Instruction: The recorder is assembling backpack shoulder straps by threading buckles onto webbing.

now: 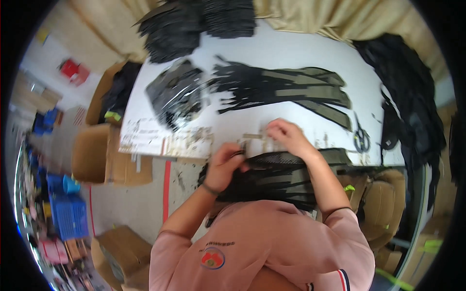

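Observation:
My left hand (pixel 224 165) is closed at the near edge of the white table (pixel 252 39), pinching the narrow end of a black mesh fabric piece. That black and olive fabric piece (pixel 279 159) stretches to the right over more such pieces (pixel 286 180) across my lap. My right hand (pixel 290 138) is raised a little above the table edge, fingers curled together and slightly blurred; what they hold, if anything, is too small to make out. Beyond my hands, a fanned pile of similar strips (pixel 301 85) lies flat on the table, narrow ends to the left.
A clear plastic bag (pixel 177 94) with dark contents lies left of the pile. Scissors (pixel 360 138) rest near the right edge. Stacks of black pieces (pixel 172 31) stand at the far left; black fabric (pixel 403 72) drapes over the right side. Cardboard boxes (pixel 90 153) flank the table.

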`<state>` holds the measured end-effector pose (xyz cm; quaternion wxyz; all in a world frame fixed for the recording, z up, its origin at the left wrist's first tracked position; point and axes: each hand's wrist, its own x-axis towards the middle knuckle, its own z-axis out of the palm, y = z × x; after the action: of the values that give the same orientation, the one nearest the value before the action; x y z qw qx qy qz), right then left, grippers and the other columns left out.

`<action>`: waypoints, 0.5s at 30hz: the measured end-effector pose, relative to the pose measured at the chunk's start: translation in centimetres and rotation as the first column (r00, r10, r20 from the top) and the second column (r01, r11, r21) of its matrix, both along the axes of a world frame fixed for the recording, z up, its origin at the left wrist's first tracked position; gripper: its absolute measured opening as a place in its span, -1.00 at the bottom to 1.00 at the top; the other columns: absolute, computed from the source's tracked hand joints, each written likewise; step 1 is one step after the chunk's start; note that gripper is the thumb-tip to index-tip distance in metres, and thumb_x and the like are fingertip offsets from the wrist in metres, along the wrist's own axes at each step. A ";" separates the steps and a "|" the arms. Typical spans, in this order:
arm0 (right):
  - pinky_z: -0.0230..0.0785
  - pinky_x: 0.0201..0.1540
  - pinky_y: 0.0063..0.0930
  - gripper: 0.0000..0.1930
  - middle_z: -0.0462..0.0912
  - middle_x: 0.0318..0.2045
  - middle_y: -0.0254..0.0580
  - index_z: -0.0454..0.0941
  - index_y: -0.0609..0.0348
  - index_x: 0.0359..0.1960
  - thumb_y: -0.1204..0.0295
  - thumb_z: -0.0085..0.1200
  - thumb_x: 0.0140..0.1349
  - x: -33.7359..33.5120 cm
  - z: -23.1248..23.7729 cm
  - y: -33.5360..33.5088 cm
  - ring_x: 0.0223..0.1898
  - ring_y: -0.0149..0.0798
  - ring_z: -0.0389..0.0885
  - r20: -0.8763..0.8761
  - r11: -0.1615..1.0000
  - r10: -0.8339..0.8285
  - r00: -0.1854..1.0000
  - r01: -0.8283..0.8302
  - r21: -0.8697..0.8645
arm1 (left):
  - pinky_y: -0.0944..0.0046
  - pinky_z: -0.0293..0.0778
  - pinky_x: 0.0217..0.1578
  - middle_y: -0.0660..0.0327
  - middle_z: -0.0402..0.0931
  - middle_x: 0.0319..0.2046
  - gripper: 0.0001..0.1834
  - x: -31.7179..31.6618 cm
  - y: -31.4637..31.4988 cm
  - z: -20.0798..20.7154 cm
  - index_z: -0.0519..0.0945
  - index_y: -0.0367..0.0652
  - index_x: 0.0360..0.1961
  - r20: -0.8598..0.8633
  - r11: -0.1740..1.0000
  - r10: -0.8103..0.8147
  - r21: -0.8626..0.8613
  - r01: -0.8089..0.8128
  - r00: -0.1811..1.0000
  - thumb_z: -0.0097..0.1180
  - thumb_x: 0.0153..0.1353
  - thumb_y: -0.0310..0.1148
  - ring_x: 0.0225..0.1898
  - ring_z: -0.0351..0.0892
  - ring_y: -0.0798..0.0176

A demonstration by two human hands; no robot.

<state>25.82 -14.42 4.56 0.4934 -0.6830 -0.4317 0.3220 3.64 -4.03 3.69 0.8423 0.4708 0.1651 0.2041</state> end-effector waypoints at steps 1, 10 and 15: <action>0.39 -0.31 -0.44 -0.82 0.58 -0.46 -0.22 0.56 0.19 -0.29 0.35 0.10 0.19 0.9 -0.7 -1.1 -0.44 -0.34 0.50 0.209 0.990 0.100 0.973 -0.077 -0.115 | 0.30 0.46 -0.39 0.30 0.40 -0.32 -0.79 -1.4 0.0 -0.1 0.39 -0.14 -0.09 -0.032 0.982 0.057 -0.177 -0.062 0.998 0.00 0.25 -0.47 -0.42 0.45 0.29; 0.39 -0.27 -0.22 -0.69 0.62 -0.42 -0.02 0.60 0.20 -0.38 0.17 0.17 0.10 -3.1 -4.0 -10.8 -0.32 -0.03 0.58 0.041 0.718 0.584 0.811 -0.492 -0.493 | 0.44 0.34 -0.39 0.33 0.43 -0.45 -0.87 -15.2 3.6 -8.7 0.44 -0.14 -0.26 -0.585 0.974 0.210 0.198 -0.113 0.783 0.11 0.17 -0.50 -0.42 0.40 0.43; 0.35 -0.29 -0.19 -0.72 0.58 -0.44 -0.04 0.53 0.18 -0.34 0.20 0.16 0.11 -3.3 -3.3 -10.5 -0.33 0.00 0.55 0.188 0.774 0.547 0.816 -0.407 -0.485 | 0.51 0.29 -0.34 0.33 0.42 -0.36 -0.73 -8.5 2.9 2.4 0.47 -0.20 -0.12 -0.414 0.848 0.175 0.524 0.076 0.893 0.11 0.11 -0.60 -0.37 0.35 0.50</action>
<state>22.49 -24.96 1.24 0.1573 -0.6816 -0.5860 0.4091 -4.88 -1.11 6.10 0.6139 0.7130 0.3039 0.1500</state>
